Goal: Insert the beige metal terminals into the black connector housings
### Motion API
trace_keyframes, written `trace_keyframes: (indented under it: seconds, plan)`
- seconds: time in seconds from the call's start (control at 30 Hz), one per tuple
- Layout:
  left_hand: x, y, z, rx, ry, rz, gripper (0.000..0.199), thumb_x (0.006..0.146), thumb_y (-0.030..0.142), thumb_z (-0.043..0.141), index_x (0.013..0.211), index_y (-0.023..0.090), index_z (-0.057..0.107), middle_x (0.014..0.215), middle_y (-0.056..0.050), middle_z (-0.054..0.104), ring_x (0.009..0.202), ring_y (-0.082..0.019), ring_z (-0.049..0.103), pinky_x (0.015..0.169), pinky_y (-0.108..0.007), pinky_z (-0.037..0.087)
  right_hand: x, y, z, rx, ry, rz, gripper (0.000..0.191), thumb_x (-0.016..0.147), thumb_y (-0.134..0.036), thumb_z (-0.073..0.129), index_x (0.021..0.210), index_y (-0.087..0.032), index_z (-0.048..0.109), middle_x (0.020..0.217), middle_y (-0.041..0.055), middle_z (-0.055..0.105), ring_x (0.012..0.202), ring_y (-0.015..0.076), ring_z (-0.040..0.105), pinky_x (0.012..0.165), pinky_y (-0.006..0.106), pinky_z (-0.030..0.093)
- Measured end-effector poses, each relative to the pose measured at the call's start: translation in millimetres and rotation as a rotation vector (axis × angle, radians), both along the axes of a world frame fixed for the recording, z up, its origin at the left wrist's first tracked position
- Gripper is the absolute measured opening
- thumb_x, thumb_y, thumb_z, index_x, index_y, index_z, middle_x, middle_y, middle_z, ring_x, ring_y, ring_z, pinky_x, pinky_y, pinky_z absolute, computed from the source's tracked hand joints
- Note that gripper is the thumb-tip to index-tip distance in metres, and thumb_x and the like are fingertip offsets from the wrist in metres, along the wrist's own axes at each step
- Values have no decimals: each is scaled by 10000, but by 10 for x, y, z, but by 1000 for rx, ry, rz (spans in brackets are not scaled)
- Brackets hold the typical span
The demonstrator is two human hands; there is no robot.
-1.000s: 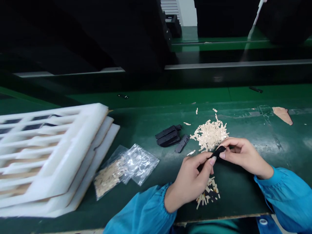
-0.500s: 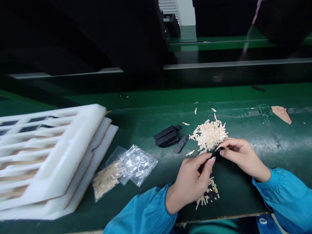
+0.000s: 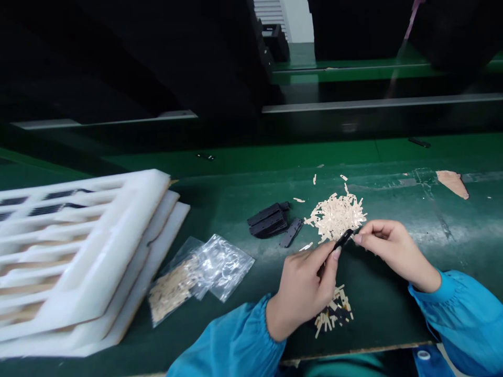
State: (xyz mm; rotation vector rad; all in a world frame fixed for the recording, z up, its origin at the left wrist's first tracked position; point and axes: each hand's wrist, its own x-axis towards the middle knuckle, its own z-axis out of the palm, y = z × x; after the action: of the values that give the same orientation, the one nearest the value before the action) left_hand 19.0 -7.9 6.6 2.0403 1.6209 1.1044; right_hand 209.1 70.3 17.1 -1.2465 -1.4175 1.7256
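Note:
Pinched between the thumb and fingers of my left hand (image 3: pixel 304 285) is a small flat black plastic piece (image 3: pixel 343 239), tilted up to the right. My right hand (image 3: pixel 387 246) is closed in a pinch at the far end of that piece; whatever sits between its fingertips is too small to name. Just beyond the hands lies a heap of small pale metal-like pieces (image 3: pixel 336 215). A smaller scatter of pale strips and dark bits (image 3: pixel 334 314) is partly hidden by my left hand. Stacked black plastic pieces (image 3: pixel 269 220) lie left of the heap, with one apart (image 3: pixel 291 233).
White foam trays (image 3: pixel 90 293) are stacked at the left, with black parts in some slots. Clear plastic bags (image 3: pixel 228 264), one holding pale pieces, lie beside them. A brown scrap (image 3: pixel 452 183) is at the right. Dark structures stand behind the green table (image 3: pixel 396 319).
My right hand has drawn slightly right, off the black piece's end, which now shows more. My left hand has shifted slightly left, and the piece is tilted more steeply.

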Motion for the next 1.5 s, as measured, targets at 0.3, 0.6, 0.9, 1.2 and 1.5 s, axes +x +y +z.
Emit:
trace_keyframes:
  seconds: [0.3,0.6,0.9,1.2,1.5]
  plan:
    - [-1,-22,-31,142,301,-48,186,994,147,537,1142,131,649,757,-29,744,581,-183,683,602,-316,504,-9,-2,-56,-213,30,83,244,783,-411,787,743,-170,790,649,45,674,501,110,487,391,189,329]
    - [4,-45,-51,147,315,-64,199,1000,155,534,1161,117,645,827,-55,764,630,-184,699,635,-319,540,-41,-2,-32,-202,25,49,241,754,-373,802,647,-166,742,543,-1,580,457,91,389,412,223,247]
    - [29,-64,-38,164,407,-73,218,1011,156,496,1144,93,657,781,-65,747,592,-184,676,600,-340,553,-115,-60,-47,-231,93,-58,154,705,-315,776,640,-176,762,508,-25,529,476,99,348,450,245,245]
    - [92,-47,-60,101,272,-60,203,1019,154,485,1122,100,651,693,-32,702,542,-169,651,558,-298,484,-196,-144,-141,-222,133,-232,139,647,-284,733,563,-174,726,480,-22,510,484,107,371,477,246,255]
    - [68,9,-18,-124,-6,14,189,995,207,540,898,165,697,588,18,638,468,-110,572,495,-226,396,-171,-67,-185,-195,144,-212,144,698,-307,705,634,-178,715,487,-37,490,447,109,365,436,243,253]
